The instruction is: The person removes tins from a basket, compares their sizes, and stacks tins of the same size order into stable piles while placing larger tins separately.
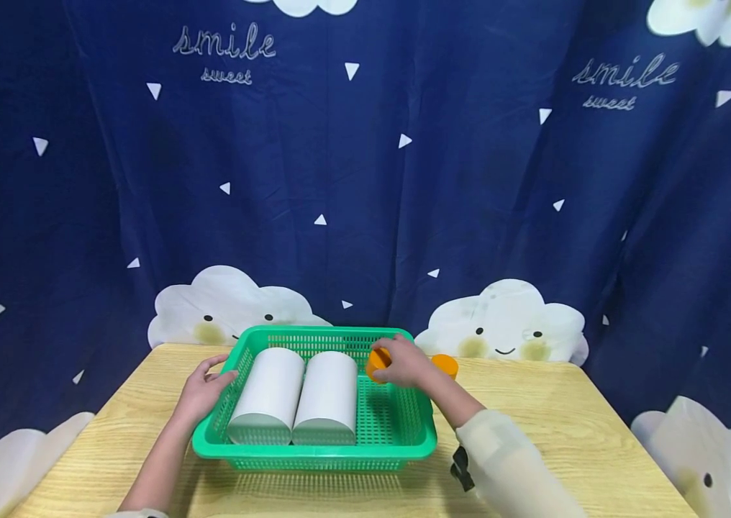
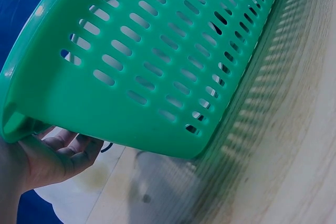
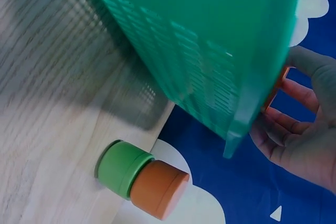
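Observation:
A green plastic basket [image 1: 314, 451] with slotted walls stands on the table. Two large white cylinders [image 1: 268, 396] lie side by side in its left and middle part. My left hand [image 1: 203, 388] grips the basket's left rim; in the left wrist view its fingers [image 2: 79, 148] curl close by the rim's underside. Over the far right corner of the basket, my right hand [image 1: 404, 362] holds a small orange cylinder [image 1: 377, 365] between thumb and fingers. Most of that cylinder is hidden behind the basket wall in the right wrist view.
Just right of the basket, near the table's back edge, a second orange cylinder [image 3: 160, 188] sits on top of a green cylinder [image 3: 123, 167]. The wooden table [image 1: 547, 439] ends at a dark blue curtain [image 1: 314, 158] with white clouds and triangles.

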The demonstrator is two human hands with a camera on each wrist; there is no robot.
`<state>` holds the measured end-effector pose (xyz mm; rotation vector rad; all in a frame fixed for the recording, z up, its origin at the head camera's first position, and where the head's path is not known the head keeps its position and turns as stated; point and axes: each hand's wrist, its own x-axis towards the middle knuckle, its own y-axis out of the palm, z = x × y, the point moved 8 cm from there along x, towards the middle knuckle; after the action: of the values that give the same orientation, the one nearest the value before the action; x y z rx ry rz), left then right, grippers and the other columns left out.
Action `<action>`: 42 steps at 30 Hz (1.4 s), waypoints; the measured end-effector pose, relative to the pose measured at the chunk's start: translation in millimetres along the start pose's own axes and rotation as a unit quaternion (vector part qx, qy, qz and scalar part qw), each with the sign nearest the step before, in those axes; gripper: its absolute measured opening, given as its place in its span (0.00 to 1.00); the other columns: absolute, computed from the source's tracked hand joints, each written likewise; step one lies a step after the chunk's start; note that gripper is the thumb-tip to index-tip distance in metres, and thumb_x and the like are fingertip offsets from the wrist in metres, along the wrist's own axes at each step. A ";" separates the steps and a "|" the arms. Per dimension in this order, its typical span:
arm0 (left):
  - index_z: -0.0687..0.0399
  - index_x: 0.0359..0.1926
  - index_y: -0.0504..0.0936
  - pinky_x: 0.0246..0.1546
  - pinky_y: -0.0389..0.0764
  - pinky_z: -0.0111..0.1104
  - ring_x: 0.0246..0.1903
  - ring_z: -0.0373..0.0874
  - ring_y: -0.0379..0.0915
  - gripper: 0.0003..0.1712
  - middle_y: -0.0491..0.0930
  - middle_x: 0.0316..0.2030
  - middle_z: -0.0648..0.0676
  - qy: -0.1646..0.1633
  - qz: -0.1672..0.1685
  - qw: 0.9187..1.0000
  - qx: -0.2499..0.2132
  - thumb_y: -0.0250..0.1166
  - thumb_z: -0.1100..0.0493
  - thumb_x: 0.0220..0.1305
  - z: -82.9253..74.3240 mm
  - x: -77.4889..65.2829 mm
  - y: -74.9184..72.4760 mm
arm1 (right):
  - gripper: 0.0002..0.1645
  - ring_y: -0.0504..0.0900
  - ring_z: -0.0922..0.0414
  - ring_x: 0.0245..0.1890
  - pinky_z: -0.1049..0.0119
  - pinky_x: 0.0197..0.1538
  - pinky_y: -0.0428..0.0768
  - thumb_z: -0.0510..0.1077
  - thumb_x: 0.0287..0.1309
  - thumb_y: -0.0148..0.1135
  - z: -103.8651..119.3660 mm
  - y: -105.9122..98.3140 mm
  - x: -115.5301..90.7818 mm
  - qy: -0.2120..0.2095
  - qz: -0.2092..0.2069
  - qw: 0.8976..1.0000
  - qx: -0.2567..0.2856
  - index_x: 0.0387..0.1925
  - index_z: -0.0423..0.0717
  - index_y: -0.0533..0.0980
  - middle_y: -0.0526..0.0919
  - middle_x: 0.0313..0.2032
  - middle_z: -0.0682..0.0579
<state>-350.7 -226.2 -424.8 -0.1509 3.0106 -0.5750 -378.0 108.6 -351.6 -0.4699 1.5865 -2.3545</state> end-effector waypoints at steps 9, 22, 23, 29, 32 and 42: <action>0.61 0.68 0.54 0.35 0.82 0.39 0.37 0.46 0.79 0.35 0.70 0.55 0.73 0.002 -0.003 1.000 -0.002 0.54 0.50 0.68 -0.5 0.2 -0.1 | 0.29 0.68 0.56 0.32 0.66 0.32 0.71 0.45 0.47 0.68 1.1 -14.8 -1.9 -0.006 -0.014 1.000 -0.007 0.53 0.44 0.75 0.77 0.37 0.48; 0.61 0.69 0.54 0.35 0.82 0.39 0.38 0.46 0.79 0.35 0.70 0.55 0.73 0.004 -0.003 1.000 -0.001 0.54 0.50 0.68 1.1 1.9 -0.1 | 0.30 0.69 0.56 0.32 0.66 0.33 0.72 0.47 0.47 0.69 -3.9 -30.6 -4.0 0.009 -0.020 1.000 -0.015 0.53 0.44 0.75 0.75 0.36 0.47; 0.61 0.69 0.54 0.35 0.82 0.39 0.38 0.47 0.79 0.35 0.70 0.55 0.73 0.003 -0.002 1.000 -0.001 0.54 0.49 0.68 1.1 1.7 0.0 | 0.30 0.69 0.56 0.32 0.66 0.33 0.72 0.47 0.47 0.69 -5.1 -31.5 -4.3 0.012 -0.020 1.000 -0.015 0.54 0.44 0.75 0.75 0.36 0.48; 0.62 0.69 0.53 0.36 0.82 0.40 0.39 0.48 0.79 0.36 0.70 0.55 0.73 0.002 0.000 1.000 0.001 0.54 0.49 0.68 1.0 0.4 0.1 | 0.30 0.69 0.56 0.32 0.66 0.33 0.71 0.47 0.48 0.69 -9.5 -36.6 -6.9 0.016 -0.017 1.000 -0.015 0.54 0.44 0.74 0.75 0.38 0.47; 0.62 0.68 0.54 0.35 0.82 0.39 0.38 0.48 0.79 0.35 0.70 0.55 0.73 0.004 -0.001 1.000 0.000 0.54 0.50 0.68 0.6 0.1 0.1 | 0.30 0.69 0.56 0.32 0.66 0.33 0.71 0.47 0.49 0.68 -11.3 -39.6 -8.7 0.016 -0.017 1.000 -0.017 0.54 0.44 0.74 0.75 0.38 0.47; 0.62 0.69 0.54 0.35 0.82 0.40 0.38 0.48 0.79 0.36 0.70 0.55 0.74 0.006 -0.005 1.000 0.004 0.54 0.49 0.68 0.9 0.2 -0.2 | 0.30 0.70 0.55 0.35 0.63 0.38 0.72 0.49 0.49 0.68 -26.0 -47.4 -11.7 0.024 -0.024 0.999 -0.018 0.54 0.44 0.75 0.76 0.41 0.46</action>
<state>-350.8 -226.8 -425.5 -0.1615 3.0204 -0.5921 -379.6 152.5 -318.1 -0.4683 1.6580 -2.3941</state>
